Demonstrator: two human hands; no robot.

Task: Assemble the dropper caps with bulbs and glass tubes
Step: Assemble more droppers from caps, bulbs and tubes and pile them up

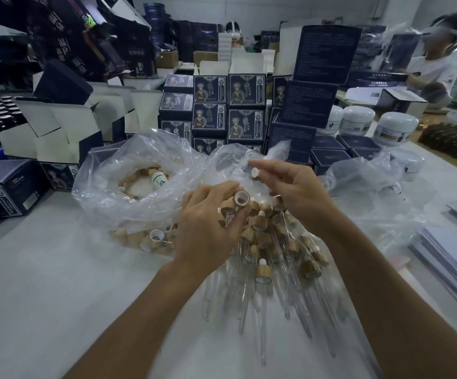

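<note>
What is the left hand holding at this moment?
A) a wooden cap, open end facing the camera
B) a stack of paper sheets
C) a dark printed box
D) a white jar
A: the left hand grips a wooden cap at its fingertips, with the hollow white-lined end turned toward the camera, above the pile of assembled droppers; the white jars sit far back on the table.
</note>
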